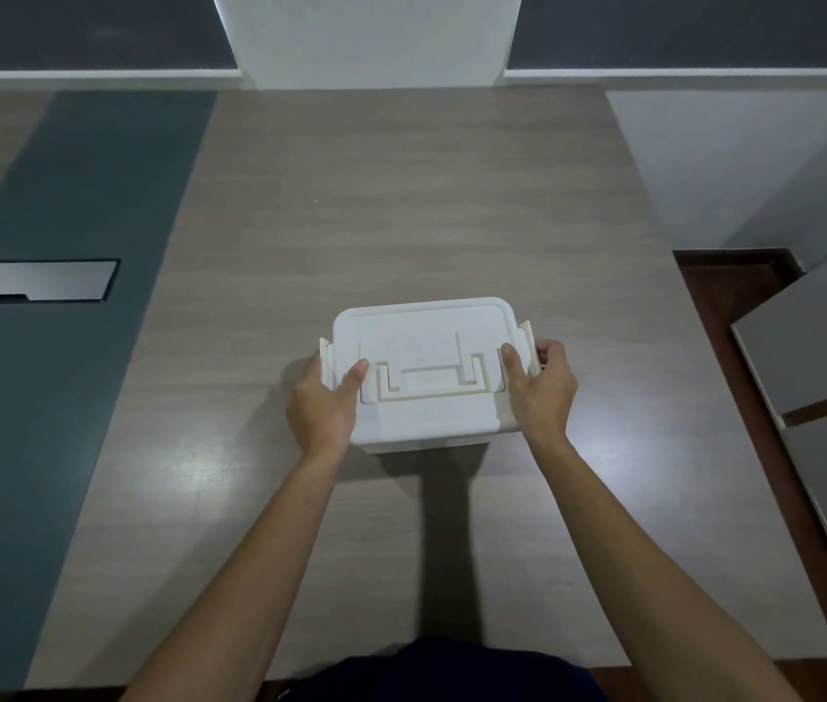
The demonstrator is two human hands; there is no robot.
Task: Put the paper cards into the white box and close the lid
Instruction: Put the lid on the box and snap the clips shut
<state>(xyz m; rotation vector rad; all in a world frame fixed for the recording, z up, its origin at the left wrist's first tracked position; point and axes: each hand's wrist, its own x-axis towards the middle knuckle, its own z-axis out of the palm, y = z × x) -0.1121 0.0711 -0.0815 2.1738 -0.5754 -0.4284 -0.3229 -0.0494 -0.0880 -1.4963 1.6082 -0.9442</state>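
1. Metal cover plate (44,280) sits flush in the dark strip at the far left of the surface (401,195), well apart from the work.
2. Left hand (323,402) clasps the left end of the white box (421,377): its thumb lies on the lid (416,321), and its fingers curl around the left side latch (324,359), which stands out from the wall, apparently not yet snapped down.
3. White box stands near the middle of the surface, close to the person, with the lid seated on top and the carry handle (429,380) folded flat.
4. Right hand (543,385) mirrors the left, thumb on the lid, fingers hooked on the right side latch (528,342), also flared outward.
5. No paper cards show anywhere on the surface; presumably they are inside, though the lid hides that. My guess is that only pressing both latches home remains.
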